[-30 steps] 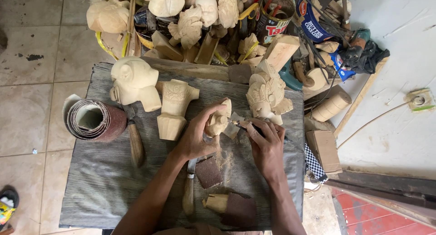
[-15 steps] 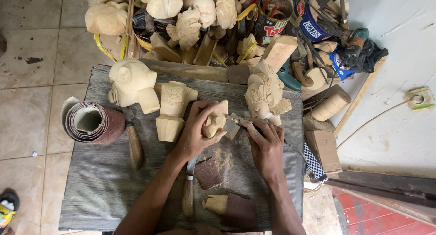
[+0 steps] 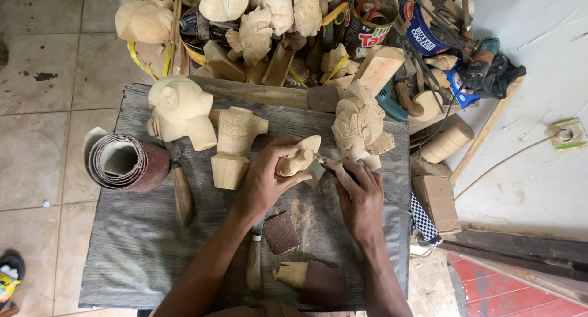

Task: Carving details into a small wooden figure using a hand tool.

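My left hand [image 3: 264,181] grips a small pale wooden carving [image 3: 298,159] just above the grey wooden board [image 3: 141,243]. My right hand [image 3: 360,194] holds a thin carving tool [image 3: 326,164], its tip touching the carving's right side. Sawdust [image 3: 300,211] lies on the board under the hands. Two pieces of reddish-brown sandpaper [image 3: 281,232] lie near my wrists, and a wooden-handled knife [image 3: 253,262] rests beneath my left forearm.
On the board stand a large carved head [image 3: 179,109], a carved pedestal piece [image 3: 233,144], an ornate mask carving [image 3: 358,127], a sandpaper roll [image 3: 125,162] and a wooden-handled chisel [image 3: 180,191]. Behind lies a pile of carvings, wood blocks and cans [image 3: 367,23]. Tiled floor is to the left.
My left hand has turned the small carving slightly and my right hand has shifted the tool a little against it. Everything else stays in place.
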